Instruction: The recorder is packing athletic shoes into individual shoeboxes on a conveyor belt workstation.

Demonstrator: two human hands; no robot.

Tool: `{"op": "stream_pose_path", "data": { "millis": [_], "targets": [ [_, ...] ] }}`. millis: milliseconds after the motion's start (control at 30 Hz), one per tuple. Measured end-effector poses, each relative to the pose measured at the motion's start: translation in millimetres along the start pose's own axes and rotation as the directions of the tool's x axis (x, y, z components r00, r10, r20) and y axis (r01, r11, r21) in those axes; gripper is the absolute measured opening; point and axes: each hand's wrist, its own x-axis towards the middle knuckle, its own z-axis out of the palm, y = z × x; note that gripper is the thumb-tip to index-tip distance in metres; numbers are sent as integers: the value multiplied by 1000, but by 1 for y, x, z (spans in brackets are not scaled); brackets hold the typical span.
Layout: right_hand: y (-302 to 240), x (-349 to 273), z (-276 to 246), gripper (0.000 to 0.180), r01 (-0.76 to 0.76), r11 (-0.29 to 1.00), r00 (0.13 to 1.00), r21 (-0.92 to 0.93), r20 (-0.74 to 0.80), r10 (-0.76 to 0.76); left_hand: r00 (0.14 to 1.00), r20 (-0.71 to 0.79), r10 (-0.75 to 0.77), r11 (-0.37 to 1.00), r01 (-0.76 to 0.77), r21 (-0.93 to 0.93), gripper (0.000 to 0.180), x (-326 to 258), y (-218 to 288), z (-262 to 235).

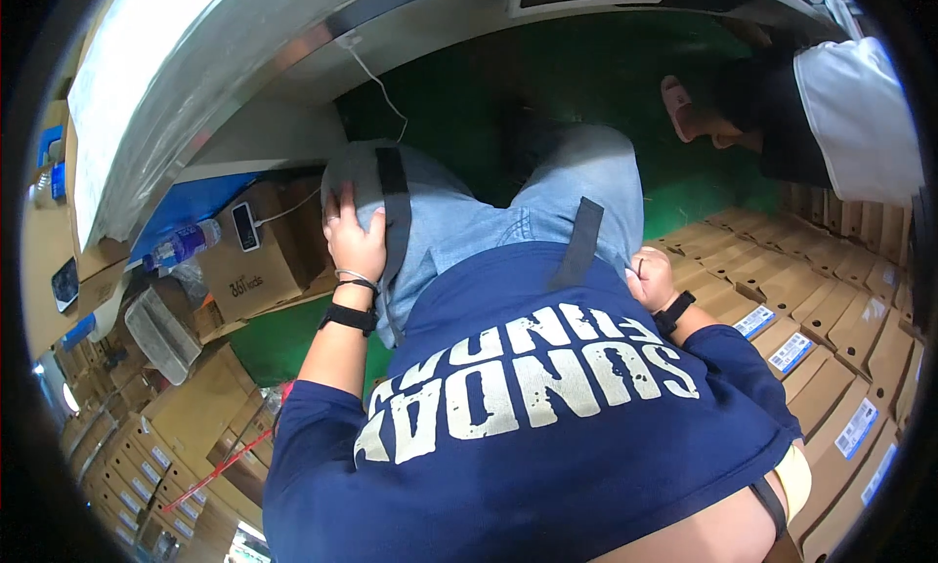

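The head view looks straight down the person's own body: a navy T-shirt (547, 407) with large white lettering fills the lower middle, and light blue jeans (508, 211) cover both thighs above it, each crossed by a black strap (396, 221).

The left hand (354, 233) lies flat on the left knee, fingers spread loosely over the denim, grasping nothing. A black wristband (348, 318) and a thin silver bangle (356, 276) sit on that wrist.

The right hand (649, 278) is clenched into a loose fist at the hem of the T-shirt, beside the right thigh; whether it pinches anything I cannot tell. A black band (672, 312) circles its wrist.

Just right of that fist, rows of flat brown cardboard boxes (831, 309) with white and blue labels stretch to the right edge. Left of the left knee stands an open carton (256, 260) with a small white device (244, 226) on a cable, and a plastic bottle (184, 244) lies beyond it. The floor (586, 84) is green. Another person's foot in a pink sandal (684, 109) shows at upper right.
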Motion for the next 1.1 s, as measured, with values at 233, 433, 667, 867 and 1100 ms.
{"op": "stream_pose_path", "data": {
  "millis": [233,433,667,867,1100],
  "targets": [
    [0,4,-1,24,5,997,996,-78,91,2,996,52,71,997,-70,-30,54,8,-21,2],
    [5,4,3,29,36,996,995,-80,95,-28,983,-7,183,979,-183,-88,48,11,-27,2],
    [7,2,5,31,35,997,998,-75,61,-30,982,27,185,981,-183,-60,49,17,-27,4],
    [13,8,3,29,55,996,998,-68,31,-53,980,187,63,965,-108,241,51,31,-51,2],
    [0,0,-13,30,-70,987,972,-143,212,99,767,556,319,895,-437,89,33,58,56,-64]
  ]
}}
